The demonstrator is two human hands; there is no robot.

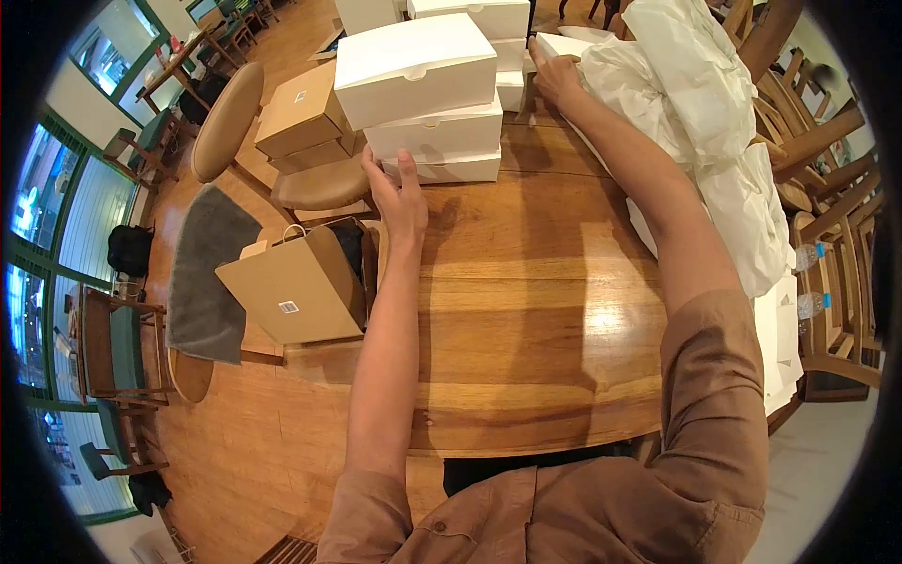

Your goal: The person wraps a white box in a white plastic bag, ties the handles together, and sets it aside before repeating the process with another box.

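White cardboard boxes (427, 132) are stacked on the wooden table, with the top one (413, 70) set slightly askew. My left hand (402, 199) rests at the near left corner of the stack's lowest box, thumb and fingers spread against it. Farther off, my right hand (558, 79) reaches past the stack along the table's right side, fingers apart. Its fingertips are right at the edge of a flat white piece (562, 45), partly hidden by the hand. Behind the front stack stand more white boxes (512, 52).
Crumpled white plastic bags (695, 103) lie along the right side of the wooden table (526, 301). Left of it, a chair holds brown cardboard boxes (301, 108), and a brown paper bag (301, 287) stands nearer. Wooden chairs (817, 141) crowd the right.
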